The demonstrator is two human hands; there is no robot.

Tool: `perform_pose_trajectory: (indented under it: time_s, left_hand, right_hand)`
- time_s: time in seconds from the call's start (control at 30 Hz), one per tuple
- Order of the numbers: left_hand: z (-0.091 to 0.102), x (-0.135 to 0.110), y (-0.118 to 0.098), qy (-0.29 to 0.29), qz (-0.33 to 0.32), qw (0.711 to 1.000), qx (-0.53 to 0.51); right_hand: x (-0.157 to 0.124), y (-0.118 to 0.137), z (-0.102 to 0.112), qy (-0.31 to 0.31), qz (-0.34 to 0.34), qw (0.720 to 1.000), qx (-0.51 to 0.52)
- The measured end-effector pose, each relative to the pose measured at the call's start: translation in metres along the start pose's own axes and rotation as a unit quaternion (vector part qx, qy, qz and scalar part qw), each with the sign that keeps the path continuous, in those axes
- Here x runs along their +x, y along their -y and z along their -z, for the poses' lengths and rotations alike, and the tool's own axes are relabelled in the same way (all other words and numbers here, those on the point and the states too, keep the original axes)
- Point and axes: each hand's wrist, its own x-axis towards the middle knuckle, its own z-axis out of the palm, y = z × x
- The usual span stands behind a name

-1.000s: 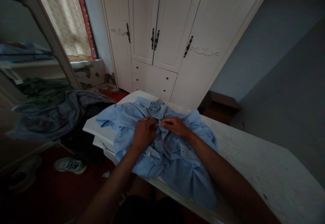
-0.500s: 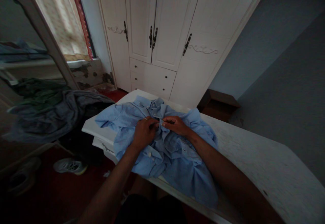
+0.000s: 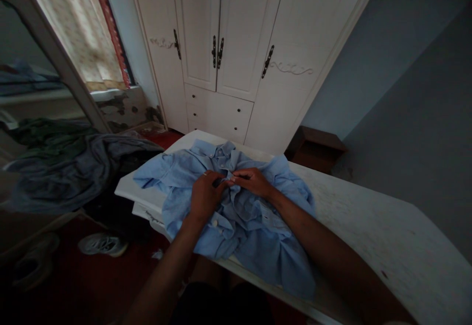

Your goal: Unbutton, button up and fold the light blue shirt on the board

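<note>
A light blue button-up shirt [image 3: 280, 261] lies rumpled on a white tabletop [image 3: 354, 217], its collar toward the far edge and its lower part hanging over the near edge. My left hand [image 3: 207, 192], with a ring on one finger, pinches the shirt's front placket below the collar. From the other side my right hand [image 3: 252, 181] grips the same placket, fingertips almost touching those of the left. Whatever button or buttonhole lies between the fingertips is hidden. Farther down the open front, a pale button [image 3: 214, 222] shows.
Behind the table stands a white wardrobe [image 3: 236, 35] with drawers. Dark clothes [image 3: 73, 167] are heaped at the left beside a mirror. A shoe [image 3: 103, 244] rests on the red floor. Right of the wardrobe is a low brown cabinet [image 3: 317, 148].
My left hand has turned slightly and its thumb now reaches across to the right fingertips at the placket. The right hand keeps its grip. The view has shifted a little.
</note>
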Motion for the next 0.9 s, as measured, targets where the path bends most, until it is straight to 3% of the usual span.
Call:
perform_pose_trajectory:
  time_s: [0.33,0.47,0.9]
  left_hand:
    - [-0.004,-0.002,0.007,0.02,-0.102,0.994,0.022]
    - [-0.004,-0.002,0.004,0.008,-0.145,0.986,0.082]
    - [-0.004,0.003,0.01,0.042,-0.113,0.993,0.012]
  right_hand:
    - [-0.001,-0.01,0.001,0.003,0.002,1.0,0.003]
    - [-0.001,-0.01,0.002,0.006,0.006,1.0,0.005]
    - [-0.003,-0.005,-0.006,-0.013,0.067,0.994,-0.08]
